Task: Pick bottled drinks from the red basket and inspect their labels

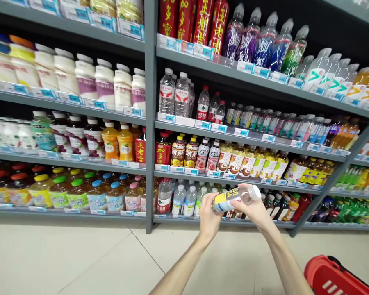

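Note:
A clear plastic soda bottle [228,199] with a white cap lies tilted between my two hands, its cap end up to the right. Its label is yellow, dark and pale blue, with the letters "SODA" partly showing. My left hand [209,213] is closed around the bottom end. My right hand [252,209] grips the bottle nearer the cap, thumb across the label. Both hands are in front of the lowest shelf, where white-capped bottles [179,200] stand just left of my left hand.
Grey shelves [184,122] full of drinks span the view, with price tags along their edges. A grey upright [149,123] divides them. Pale floor tiles [104,254] lie below. A red shopping basket [329,276] sits at the lower right.

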`<control>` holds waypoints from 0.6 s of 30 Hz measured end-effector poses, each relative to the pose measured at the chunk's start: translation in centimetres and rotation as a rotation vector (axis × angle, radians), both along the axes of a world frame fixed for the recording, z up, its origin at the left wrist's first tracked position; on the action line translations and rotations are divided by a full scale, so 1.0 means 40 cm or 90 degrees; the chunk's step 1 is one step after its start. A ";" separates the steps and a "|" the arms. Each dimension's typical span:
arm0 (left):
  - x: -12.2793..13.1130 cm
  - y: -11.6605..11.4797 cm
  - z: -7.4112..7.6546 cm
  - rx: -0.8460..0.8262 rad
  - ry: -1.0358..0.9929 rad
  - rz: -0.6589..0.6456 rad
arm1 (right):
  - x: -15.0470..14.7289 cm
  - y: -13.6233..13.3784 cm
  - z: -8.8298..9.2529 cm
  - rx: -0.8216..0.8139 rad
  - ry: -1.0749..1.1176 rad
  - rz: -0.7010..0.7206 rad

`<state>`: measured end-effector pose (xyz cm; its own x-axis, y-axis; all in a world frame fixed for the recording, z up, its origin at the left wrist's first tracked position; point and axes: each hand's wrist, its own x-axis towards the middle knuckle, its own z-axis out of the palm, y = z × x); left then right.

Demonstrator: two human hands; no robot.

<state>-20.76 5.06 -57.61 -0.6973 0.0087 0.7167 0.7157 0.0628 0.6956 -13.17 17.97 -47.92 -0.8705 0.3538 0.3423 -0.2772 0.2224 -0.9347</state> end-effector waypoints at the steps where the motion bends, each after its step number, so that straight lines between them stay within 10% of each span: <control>1: 0.003 0.006 0.003 0.012 0.001 0.005 | 0.006 0.004 0.005 0.030 0.009 0.012; 6: 0.012 0.044 0.025 0.076 -0.040 0.012 | 0.026 0.025 0.010 0.111 0.035 0.012; 11: 0.033 0.111 0.058 0.250 -0.342 -0.103 | 0.026 0.046 0.090 0.142 0.186 -0.092; 14: 0.086 0.157 0.023 0.022 -0.380 -0.366 | -0.030 0.081 0.209 0.206 0.379 -0.215; 18: 0.185 0.191 -0.120 -0.472 -0.267 -0.737 | -0.196 0.163 0.378 0.347 0.604 -0.339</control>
<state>-13.37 12.71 -62.43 -0.1938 0.9801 0.0433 0.3685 0.0319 0.9291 -21.00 24.49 -32.81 0.0170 0.2007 0.9795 -0.5544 0.8171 -0.1578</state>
